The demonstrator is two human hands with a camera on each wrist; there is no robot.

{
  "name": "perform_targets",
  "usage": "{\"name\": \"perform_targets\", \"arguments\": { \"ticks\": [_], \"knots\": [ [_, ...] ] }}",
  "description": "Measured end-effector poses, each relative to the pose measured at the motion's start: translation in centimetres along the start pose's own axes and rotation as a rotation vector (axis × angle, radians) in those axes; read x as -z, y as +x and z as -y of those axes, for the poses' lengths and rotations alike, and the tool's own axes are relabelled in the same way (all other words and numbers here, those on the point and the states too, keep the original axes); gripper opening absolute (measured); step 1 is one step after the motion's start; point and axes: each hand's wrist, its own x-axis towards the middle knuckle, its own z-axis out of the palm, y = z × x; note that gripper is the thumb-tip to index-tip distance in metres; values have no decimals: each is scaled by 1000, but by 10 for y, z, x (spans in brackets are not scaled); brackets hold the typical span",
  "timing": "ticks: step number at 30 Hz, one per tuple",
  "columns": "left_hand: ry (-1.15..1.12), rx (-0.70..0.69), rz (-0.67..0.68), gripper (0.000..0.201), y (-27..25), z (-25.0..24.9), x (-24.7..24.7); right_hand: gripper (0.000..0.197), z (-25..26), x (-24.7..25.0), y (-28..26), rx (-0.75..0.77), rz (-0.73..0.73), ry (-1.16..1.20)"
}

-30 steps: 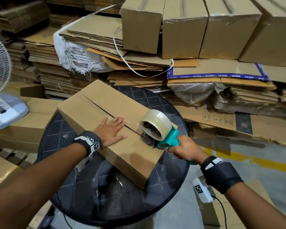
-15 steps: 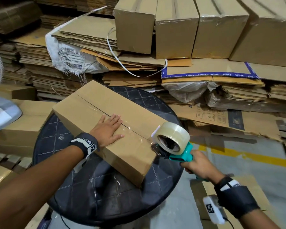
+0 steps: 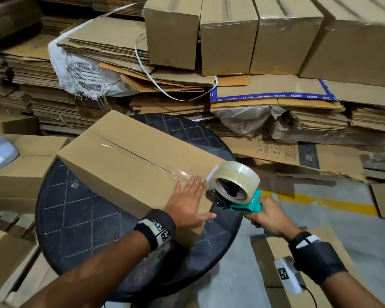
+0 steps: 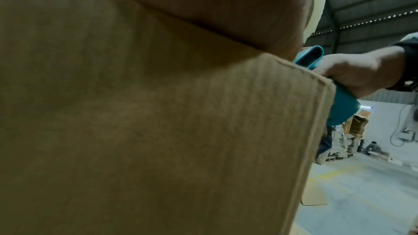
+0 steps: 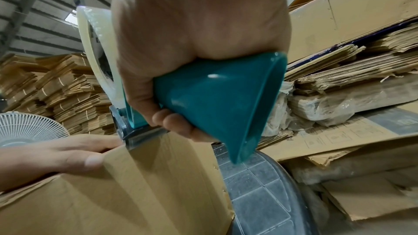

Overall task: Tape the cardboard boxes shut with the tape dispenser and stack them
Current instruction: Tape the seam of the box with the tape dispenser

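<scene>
Crowding table [image 3: 80, 221] (black): flattened cardboard [image 3: 169, 103], fan [image 5: 29, 128].

- The left hand [image 3: 188, 202] lies flat, palm down, fingers straight and together, thumb spread toward the near edge of the cardboard box [image 3: 129, 161].
- Left forearm reaches in from the lower left, a black band at the wrist.
- The right hand [image 3: 268, 218] is fisted round the teal handle of the tape dispenser [image 3: 236, 190]; its thumb seems wrapped, though mostly hidden.
- Right forearm enters from the lower right, wrist also in a black band.
</scene>
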Motion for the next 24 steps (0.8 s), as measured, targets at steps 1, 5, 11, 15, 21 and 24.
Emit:
{"name": "perform_targets", "arguments": {
  "ticks": [1, 5, 11, 15, 21, 24],
  "knots": [
    [-3, 11, -10, 105, 1, -3, -1, 13, -1, 0, -1, -4, -2, -3],
    [-30, 10, -12, 104, 8, -3, 0, 12, 0, 2, 0, 8, -12, 1],
    [2, -46, 30, 103, 9, 28, 16, 15, 11, -8, 11, 57, -21, 23],
    [31, -75, 69, 99, 10, 51, 24, 13, 18, -21, 17, 90, -12, 27],
    [50, -100, 73, 97, 15, 65, 25, 11, -4, -22, 7, 41, -50, 15],
    [56, -103, 71, 94, 15, 67, 24, 15, -17, -23, -6, 6, -51, -1]
  ]
}}
